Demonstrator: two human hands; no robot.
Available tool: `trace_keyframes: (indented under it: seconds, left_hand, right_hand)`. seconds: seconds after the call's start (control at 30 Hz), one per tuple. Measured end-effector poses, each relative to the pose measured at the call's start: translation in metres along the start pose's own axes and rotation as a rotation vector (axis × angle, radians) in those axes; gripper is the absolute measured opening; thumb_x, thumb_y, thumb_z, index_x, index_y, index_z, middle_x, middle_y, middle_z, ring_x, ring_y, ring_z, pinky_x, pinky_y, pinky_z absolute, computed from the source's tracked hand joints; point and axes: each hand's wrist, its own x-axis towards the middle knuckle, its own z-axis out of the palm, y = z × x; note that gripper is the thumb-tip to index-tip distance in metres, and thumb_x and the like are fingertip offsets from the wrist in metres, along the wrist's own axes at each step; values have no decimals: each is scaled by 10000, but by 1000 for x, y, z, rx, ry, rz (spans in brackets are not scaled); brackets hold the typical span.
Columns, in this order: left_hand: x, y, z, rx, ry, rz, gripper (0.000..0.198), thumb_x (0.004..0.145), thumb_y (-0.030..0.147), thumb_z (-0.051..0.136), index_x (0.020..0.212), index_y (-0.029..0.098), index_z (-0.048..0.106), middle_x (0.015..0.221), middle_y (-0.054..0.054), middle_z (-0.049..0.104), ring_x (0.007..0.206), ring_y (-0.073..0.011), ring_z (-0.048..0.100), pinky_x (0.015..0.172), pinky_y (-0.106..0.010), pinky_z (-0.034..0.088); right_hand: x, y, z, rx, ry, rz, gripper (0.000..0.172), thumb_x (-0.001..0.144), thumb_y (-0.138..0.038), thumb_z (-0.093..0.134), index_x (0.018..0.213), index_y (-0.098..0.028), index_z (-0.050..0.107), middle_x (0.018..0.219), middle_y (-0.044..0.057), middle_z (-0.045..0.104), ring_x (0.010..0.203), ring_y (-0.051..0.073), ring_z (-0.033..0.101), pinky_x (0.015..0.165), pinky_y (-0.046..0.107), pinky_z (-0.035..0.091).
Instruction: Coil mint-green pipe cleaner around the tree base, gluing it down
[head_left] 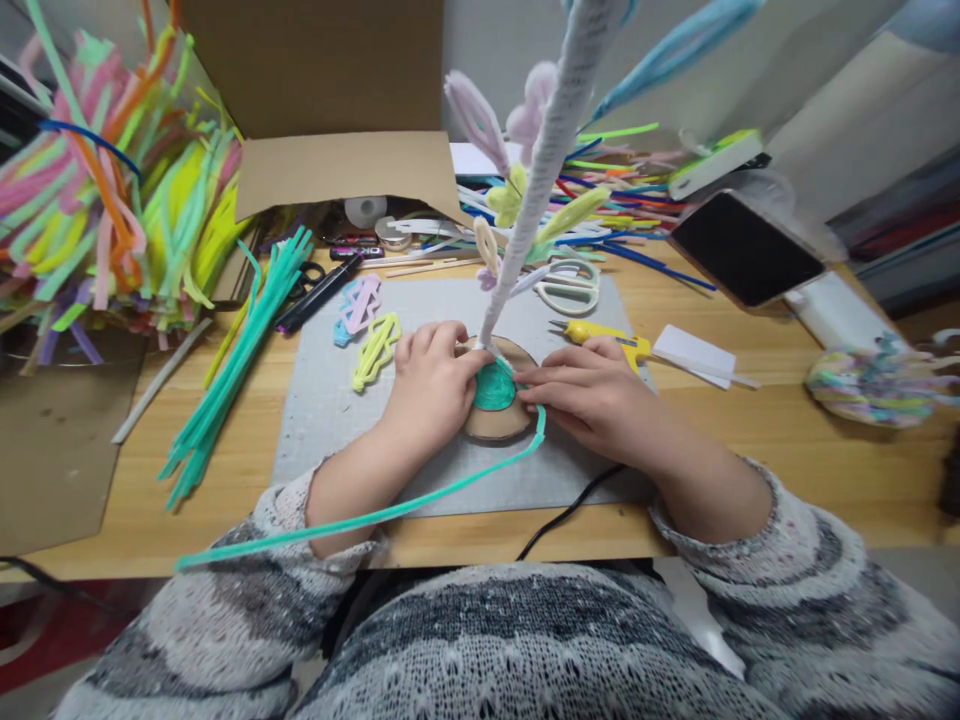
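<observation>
A round cardboard base (491,425) lies on the grey cutting mat (330,420), with a coil of green pipe cleaner (495,388) covering its middle. From the back of the coil rises a white wrapped stem (517,230), tilted to the right and bearing pastel pipe-cleaner petals. My left hand (435,380) is closed on the base's left side, its thumb at the coil's edge. Fingers together, my right hand (592,395) pinches the green pipe cleaner against the coil's right side. The strand's loose end (360,518) trails left across my left forearm.
Green pipe cleaners (240,370) lie left, near a black marker (319,295) and zigzag pieces (375,350). Behind my right hand are a yellow glue gun (600,335) and scissors (570,287). A phone (746,245) stands right; a cardboard box (345,170) stands behind.
</observation>
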Motion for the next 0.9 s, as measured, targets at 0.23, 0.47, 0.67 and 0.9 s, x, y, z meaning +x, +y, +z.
trace_keyframes:
  seconds: [0.23, 0.47, 0.67, 0.9]
  left_hand:
    - [0, 0, 0, -3, 5, 1, 272, 894, 222, 515, 1076, 303, 699, 1182, -78, 558, 1109, -285, 438, 942, -462, 317]
    - [0, -1, 1, -47, -1, -6, 282, 898, 222, 489, 1077, 293, 696, 1170, -90, 562, 1104, -294, 450, 923, -471, 320]
    - [-3, 1, -4, -86, -2, 108, 305, 941, 238, 436, 1163, 223, 646, 1206, -84, 622, 1146, -261, 488, 965, -459, 296]
    - [-10, 7, -9, -85, -68, 227, 313, 977, 264, 397, 1201, 242, 613, 1266, -49, 644, 1242, -242, 495, 1070, -487, 192]
  right_hand:
    - [1, -1, 1, -2, -33, 18, 175, 939, -198, 526, 960, -232, 696, 1066, 21, 744, 937, 197, 599, 795, 386, 316]
    - [3, -4, 0, -9, -68, 43, 190, 946, -220, 510, 974, -234, 698, 1075, 24, 738, 944, 208, 589, 799, 398, 312]
    - [1, -3, 1, -8, -78, 55, 195, 956, -245, 498, 987, -225, 690, 1075, 30, 735, 946, 208, 586, 807, 399, 312]
    - [1, -2, 3, -3, -54, 47, 211, 968, -264, 479, 1000, -226, 685, 1073, 29, 738, 950, 204, 574, 812, 393, 309]
